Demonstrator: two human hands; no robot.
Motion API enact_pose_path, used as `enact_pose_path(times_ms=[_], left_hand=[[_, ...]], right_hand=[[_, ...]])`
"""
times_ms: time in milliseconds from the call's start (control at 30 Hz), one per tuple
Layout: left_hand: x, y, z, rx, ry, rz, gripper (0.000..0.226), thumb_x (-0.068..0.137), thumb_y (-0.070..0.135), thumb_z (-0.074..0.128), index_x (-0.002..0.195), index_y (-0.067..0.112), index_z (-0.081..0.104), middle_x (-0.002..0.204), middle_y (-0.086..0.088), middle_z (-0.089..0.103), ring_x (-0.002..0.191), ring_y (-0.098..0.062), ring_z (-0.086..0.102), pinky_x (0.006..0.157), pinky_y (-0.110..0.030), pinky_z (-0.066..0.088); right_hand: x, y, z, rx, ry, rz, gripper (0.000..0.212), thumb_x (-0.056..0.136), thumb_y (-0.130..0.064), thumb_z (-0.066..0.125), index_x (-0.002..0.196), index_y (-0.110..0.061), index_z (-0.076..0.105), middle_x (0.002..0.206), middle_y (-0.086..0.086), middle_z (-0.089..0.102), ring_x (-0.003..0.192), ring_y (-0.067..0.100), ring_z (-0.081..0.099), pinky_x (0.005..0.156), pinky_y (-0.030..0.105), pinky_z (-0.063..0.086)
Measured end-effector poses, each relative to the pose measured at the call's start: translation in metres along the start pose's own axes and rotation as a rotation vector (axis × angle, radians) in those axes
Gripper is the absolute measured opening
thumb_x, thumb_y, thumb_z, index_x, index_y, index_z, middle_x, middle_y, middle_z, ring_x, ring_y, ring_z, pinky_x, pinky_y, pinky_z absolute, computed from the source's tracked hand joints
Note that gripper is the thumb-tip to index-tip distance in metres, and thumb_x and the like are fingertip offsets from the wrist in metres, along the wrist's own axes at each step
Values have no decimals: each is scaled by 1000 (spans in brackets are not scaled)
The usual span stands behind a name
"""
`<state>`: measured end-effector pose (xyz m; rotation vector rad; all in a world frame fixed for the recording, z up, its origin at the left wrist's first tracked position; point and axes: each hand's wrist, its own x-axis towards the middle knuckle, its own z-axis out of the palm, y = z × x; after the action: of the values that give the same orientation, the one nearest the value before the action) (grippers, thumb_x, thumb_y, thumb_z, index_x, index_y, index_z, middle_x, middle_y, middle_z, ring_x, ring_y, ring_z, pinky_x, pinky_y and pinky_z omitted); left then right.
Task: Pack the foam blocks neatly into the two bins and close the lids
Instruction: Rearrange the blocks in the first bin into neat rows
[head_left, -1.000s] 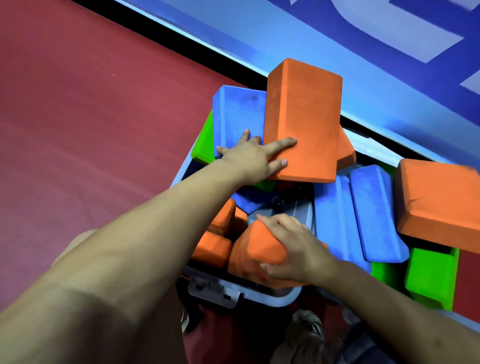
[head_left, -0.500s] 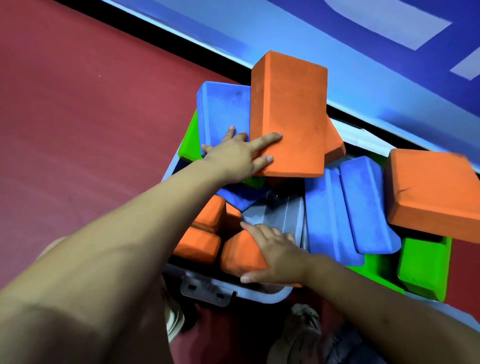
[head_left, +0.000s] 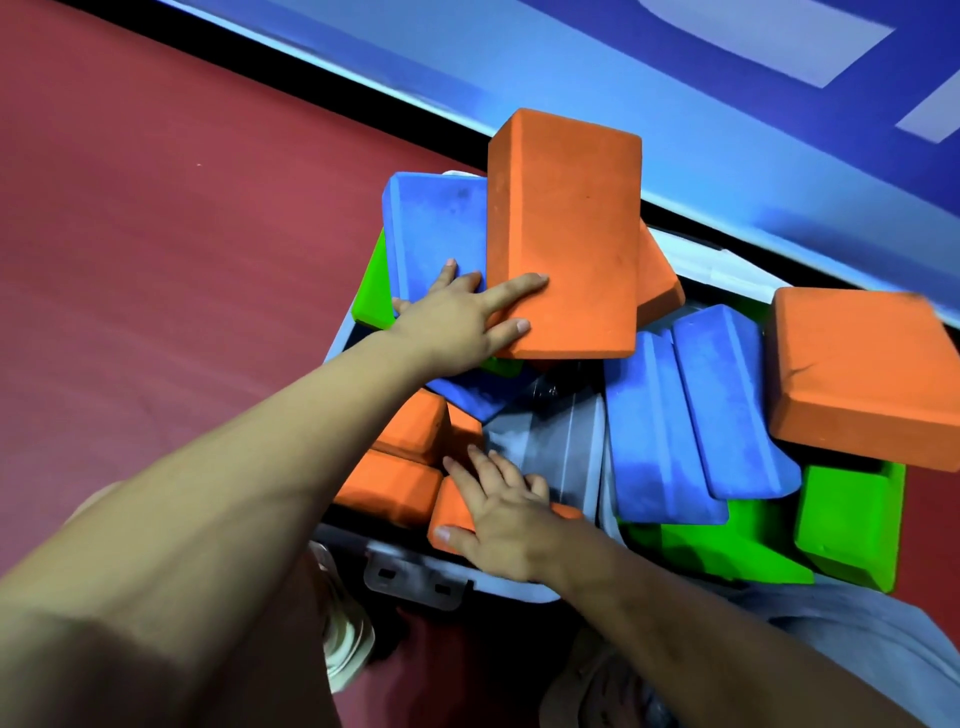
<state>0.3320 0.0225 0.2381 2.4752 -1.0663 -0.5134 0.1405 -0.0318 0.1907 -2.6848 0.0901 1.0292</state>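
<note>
A grey bin (head_left: 415, 577) below me is piled with foam blocks. A tall orange block (head_left: 566, 249) stands tilted on the heap, beside a blue block (head_left: 431, 234) and a green block (head_left: 371, 291). My left hand (head_left: 457, 317) lies with spread, straight fingers across the orange block's lower edge and the blue block. My right hand (head_left: 498, 514) presses flat on a small orange block (head_left: 451, 512) at the bin's near edge, next to two more orange blocks (head_left: 387, 486). To the right are two blue blocks (head_left: 727, 400), a big orange block (head_left: 862, 374) and green blocks (head_left: 852, 519).
Grey plastic (head_left: 556, 447) shows between the two heaps; I cannot tell if it is a lid or a wall. The red floor (head_left: 156, 260) spreads to the left. A blue wall (head_left: 727, 130) with a black base strip runs behind the bins. A shoe (head_left: 345, 639) is near the latch.
The small orange block has sunk lower at the near edge. My right hand gripped it before; its fingers now lie flatter on top. My left hand stays on the tall orange block.
</note>
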Motion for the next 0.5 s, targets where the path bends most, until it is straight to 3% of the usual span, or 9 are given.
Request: enact_pose_path(times_ms=[133, 300, 500], left_hand=[[3, -1, -1, -20, -1, 3, 62, 67, 83, 10, 127, 74, 2, 129, -10, 44, 140, -41, 16, 103, -68, 28], [7, -1, 3, -12, 8, 22, 62, 68, 83, 9, 128, 73, 2, 117, -10, 45, 131, -43, 25, 102, -66, 29], [5, 0, -3, -35, 6, -9, 60, 71, 82, 13, 130, 72, 4, 119, -10, 46, 134, -42, 22, 99, -69, 31]], right_hand=[[-4, -7, 21, -21, 28, -25, 79, 92, -60, 36, 150, -33, -10, 159, -1, -18, 146, 19, -13, 114, 48, 5], [3, -3, 21, -6, 10, -12, 79, 92, -59, 37, 150, -33, -10, 158, -2, -18, 146, 19, -13, 115, 48, 4], [4, 3, 25, 0, 38, -22, 78, 92, -61, 35, 149, -36, -10, 159, -5, -13, 146, 16, -9, 114, 42, 4]])
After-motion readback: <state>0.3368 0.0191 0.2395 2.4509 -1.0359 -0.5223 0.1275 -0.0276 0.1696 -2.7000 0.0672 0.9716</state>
